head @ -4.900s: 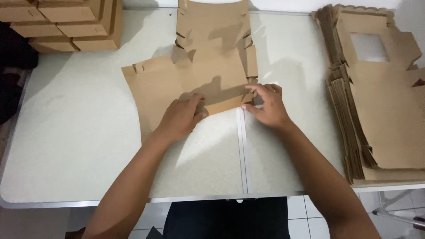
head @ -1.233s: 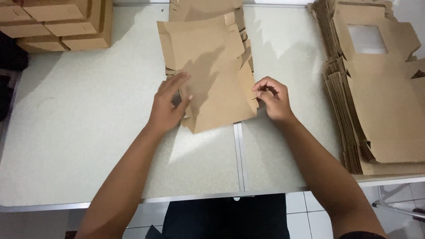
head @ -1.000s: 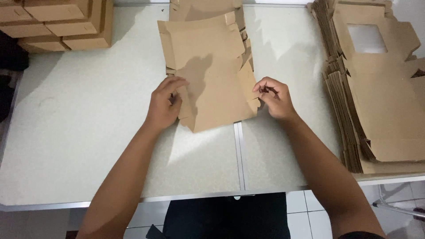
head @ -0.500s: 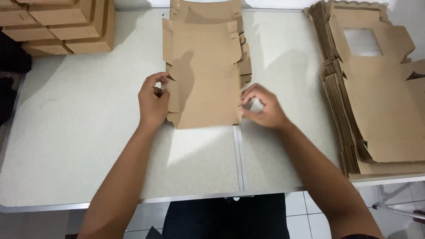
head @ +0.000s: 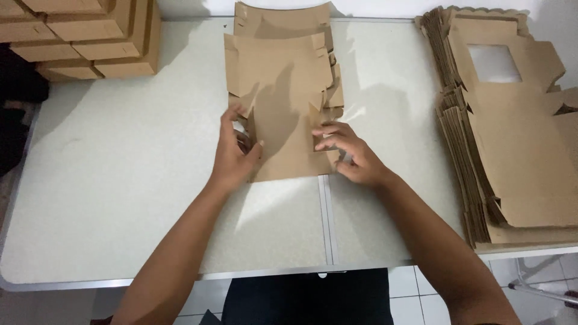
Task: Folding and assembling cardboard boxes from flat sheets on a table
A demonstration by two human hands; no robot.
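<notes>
My left hand grips the left edge of the flat cardboard box blank, fingers curled around a side flap. My right hand rests on the blank's right edge, fingers loosely bent and pressing down on a flap. The blank lies at the centre of the white bench, its far end overlapping another blank. A stack of unfolded blanks sits at my right. Finished boxes are stacked at far left.

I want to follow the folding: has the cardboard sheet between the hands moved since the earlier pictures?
Yes. The cardboard sheet turned from tilted to square with the table seam.
</notes>
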